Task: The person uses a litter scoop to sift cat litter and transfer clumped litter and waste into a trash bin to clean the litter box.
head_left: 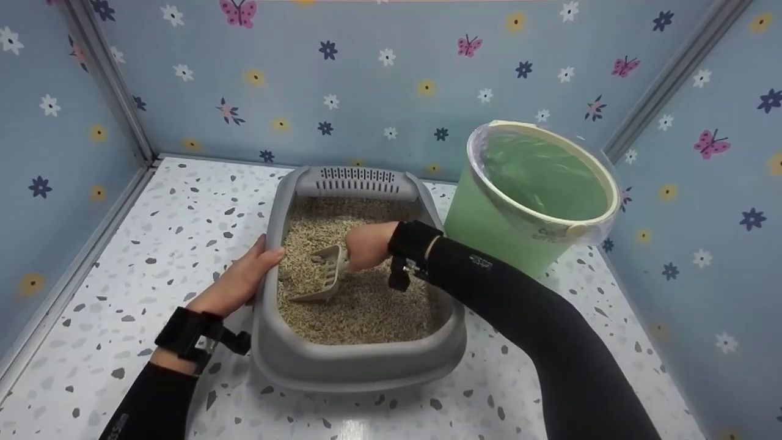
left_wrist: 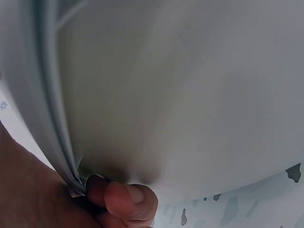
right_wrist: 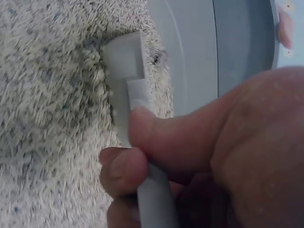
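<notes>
Scoop point(head_left: 321, 275): dug into litter point(head_left: 366, 305), gripped by right hand point(head_left: 366, 244); left hand point(head_left: 241, 281) clasps tray point(head_left: 354, 366) rim; green bin point(head_left: 489, 226) beside.

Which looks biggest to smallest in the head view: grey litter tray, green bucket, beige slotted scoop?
1. Grey plastic litter tray, the largest.
2. Green bucket with clear liner, clearly smaller in frame, though it stands farther from the camera.
3. Beige slotted scoop, by far the smallest, partly buried in the litter.
</notes>
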`<state>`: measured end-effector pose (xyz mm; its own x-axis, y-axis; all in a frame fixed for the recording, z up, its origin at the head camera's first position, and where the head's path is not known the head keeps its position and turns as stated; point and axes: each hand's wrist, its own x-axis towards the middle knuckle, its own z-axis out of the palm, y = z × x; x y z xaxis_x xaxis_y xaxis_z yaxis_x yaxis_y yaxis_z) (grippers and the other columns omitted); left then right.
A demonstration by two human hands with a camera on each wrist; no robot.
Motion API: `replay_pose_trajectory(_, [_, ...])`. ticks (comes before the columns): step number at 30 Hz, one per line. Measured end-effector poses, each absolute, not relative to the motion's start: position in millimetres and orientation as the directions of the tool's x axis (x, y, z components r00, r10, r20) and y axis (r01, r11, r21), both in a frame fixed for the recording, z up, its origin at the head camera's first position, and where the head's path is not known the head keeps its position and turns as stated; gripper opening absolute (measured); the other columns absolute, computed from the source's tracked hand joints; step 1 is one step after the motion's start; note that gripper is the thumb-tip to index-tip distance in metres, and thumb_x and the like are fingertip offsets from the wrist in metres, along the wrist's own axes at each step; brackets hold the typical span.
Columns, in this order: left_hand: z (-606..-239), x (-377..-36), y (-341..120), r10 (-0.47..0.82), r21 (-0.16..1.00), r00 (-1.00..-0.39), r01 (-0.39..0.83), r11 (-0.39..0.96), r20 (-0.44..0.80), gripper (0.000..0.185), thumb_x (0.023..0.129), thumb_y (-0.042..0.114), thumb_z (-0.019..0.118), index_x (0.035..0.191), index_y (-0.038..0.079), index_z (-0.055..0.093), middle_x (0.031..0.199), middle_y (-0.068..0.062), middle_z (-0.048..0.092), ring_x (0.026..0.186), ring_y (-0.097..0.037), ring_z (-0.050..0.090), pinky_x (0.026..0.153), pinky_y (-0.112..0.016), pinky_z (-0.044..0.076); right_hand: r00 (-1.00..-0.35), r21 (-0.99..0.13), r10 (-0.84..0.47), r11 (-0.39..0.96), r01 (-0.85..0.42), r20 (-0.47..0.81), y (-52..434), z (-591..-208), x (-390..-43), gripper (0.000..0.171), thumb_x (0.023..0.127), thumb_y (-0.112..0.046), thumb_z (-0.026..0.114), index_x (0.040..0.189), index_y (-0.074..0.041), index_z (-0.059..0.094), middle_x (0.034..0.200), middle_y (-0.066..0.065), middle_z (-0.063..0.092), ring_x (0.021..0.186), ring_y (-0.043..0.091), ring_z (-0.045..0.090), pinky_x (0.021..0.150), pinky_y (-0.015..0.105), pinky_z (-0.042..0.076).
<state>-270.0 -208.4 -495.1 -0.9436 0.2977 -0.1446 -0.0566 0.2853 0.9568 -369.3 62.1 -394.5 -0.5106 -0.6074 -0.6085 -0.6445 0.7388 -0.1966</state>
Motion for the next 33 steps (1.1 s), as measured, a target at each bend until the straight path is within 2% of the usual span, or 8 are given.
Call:
replay_pose_trajectory(8, [-497,-270,-206,0.304,0.961,-0.944,-0.046,0.273,-0.132,0.085,0.113,0.065,0.043,0.18,0.036,0.0,0.12,-0.025,0.057,0.095,-0.034,0.067,0.072,-0.046,0.062,-0.448,-0.423,-0.711,0.692,-0.585,-0.543,85,-418,-390,0.043,0.116,-0.022,0.063,0.075,-0.018,0.047,0.071,-0.004,0.037,0.062,0.012,0.029,0.069,0.03,0.029])
replay_pose_trajectory(13, [-497,-271,-204,0.309,0.962,-0.942,-0.045,0.268,-0.13,0.086,0.112,0.067,0.044,0.18,0.037,0.0,0.141,-0.033,0.056,0.106,-0.039,0.072,0.077,-0.051,0.065,-0.436,-0.531,-0.723,0.69,-0.492,-0.536,101,-418,-393,0.034,0.115,-0.023,0.063,0.082,-0.016,0.056,0.075,-0.003,0.042,0.064,0.013,0.034,0.068,0.029,0.032])
replay_pose_trajectory(18, [-497,-273,-205,0.319,0.97,-0.941,-0.039,0.241,-0.117,0.088,0.113,0.064,0.045,0.18,0.034,-0.002,0.163,-0.037,0.042,0.119,-0.049,0.072,0.081,-0.056,0.066,-0.431,-0.615,-0.734,0.677,-0.403,-0.525,108,-412,-394,0.022,0.114,-0.022,0.065,0.097,-0.009,0.07,0.08,-0.003,0.052,0.066,0.01,0.042,0.064,0.026,0.038])
replay_pose_trajectory(21, [-496,-273,-206,0.322,0.97,-0.939,-0.039,0.24,-0.118,0.089,0.113,0.064,0.045,0.18,0.031,-0.005,0.167,-0.039,0.036,0.122,-0.051,0.069,0.083,-0.056,0.066,-0.411,-0.648,-0.748,0.66,-0.38,-0.521,110,-412,-394,0.021,0.114,-0.02,0.066,0.093,-0.013,0.068,0.077,-0.005,0.05,0.065,0.009,0.042,0.062,0.025,0.037])
replay_pose_trajectory(24, [-496,-273,-206,0.32,0.966,-0.939,-0.044,0.253,-0.126,0.09,0.113,0.064,0.044,0.179,0.03,-0.007,0.167,-0.038,0.035,0.12,-0.048,0.069,0.077,-0.049,0.065,-0.392,-0.669,-0.761,0.644,-0.371,-0.516,112,-410,-393,0.022,0.113,-0.02,0.067,0.092,-0.016,0.067,0.077,-0.006,0.05,0.064,0.009,0.039,0.062,0.026,0.035])
replay_pose_trajectory(28, [-496,-273,-207,0.315,0.964,-0.94,-0.048,0.261,-0.132,0.087,0.113,0.064,0.043,0.179,0.034,-0.004,0.159,-0.036,0.045,0.115,-0.047,0.07,0.071,-0.046,0.061,-0.41,-0.7,-0.765,0.633,-0.332,-0.497,118,-405,-391,0.018,0.113,-0.022,0.068,0.101,-0.009,0.071,0.082,-0.005,0.055,0.065,0.01,0.039,0.064,0.027,0.035])
replay_pose_trajectory(31, [-497,-272,-208,0.321,0.968,-0.939,-0.046,0.247,-0.127,0.087,0.113,0.064,0.044,0.179,0.034,-0.004,0.161,-0.038,0.044,0.123,-0.05,0.068,0.08,-0.051,0.065,-0.441,-0.723,-0.768,0.616,-0.314,-0.463,125,-398,-389,0.019,0.113,-0.02,0.068,0.111,-0.001,0.072,0.086,-0.004,0.058,0.068,0.011,0.042,0.065,0.027,0.036])
replay_pose_trajectory(33, [-497,-272,-209,0.321,0.969,-0.939,-0.049,0.243,-0.128,0.086,0.113,0.065,0.044,0.179,0.035,-0.003,0.159,-0.038,0.046,0.123,-0.051,0.067,0.081,-0.053,0.065,-0.471,-0.734,-0.764,0.609,-0.301,-0.441,131,-394,-386,0.02,0.113,-0.017,0.068,0.111,0.002,0.071,0.086,-0.003,0.058,0.069,0.011,0.042,0.066,0.026,0.036])
